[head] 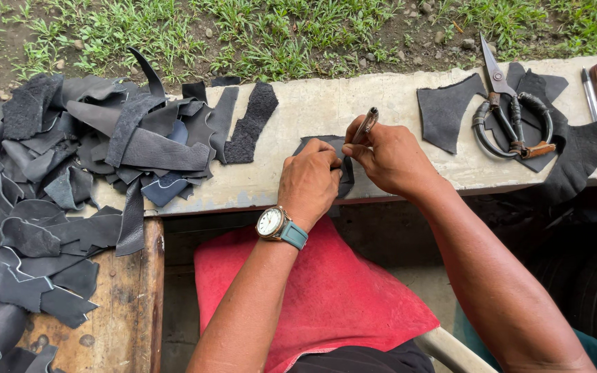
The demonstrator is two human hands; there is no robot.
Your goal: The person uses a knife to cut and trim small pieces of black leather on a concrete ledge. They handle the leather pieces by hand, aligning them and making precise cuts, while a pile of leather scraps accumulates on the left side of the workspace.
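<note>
1. A dark grey-black leather piece (340, 166) is lying under the fingers of the left hand (309, 181).
2. A pen (365, 125) with a dark brown and silver barrel is showing between the fingers of the right hand (392, 159).
3. A watch (271, 222) with a white dial and teal strap is sitting on the wrist below the left fingers.
4. A red cloth (333, 290) is spreading below both hands.
5. Black and charcoal scraps (105, 145) are piling up left of the fingers.
6. Scissors (509, 114) with steel blades and black-and-tan wrapped handles are lying right of the fingers.
7. The pale grey ledge (354, 97) is showing beyond the fingertips, with green grass (278, 34) behind it.
</note>
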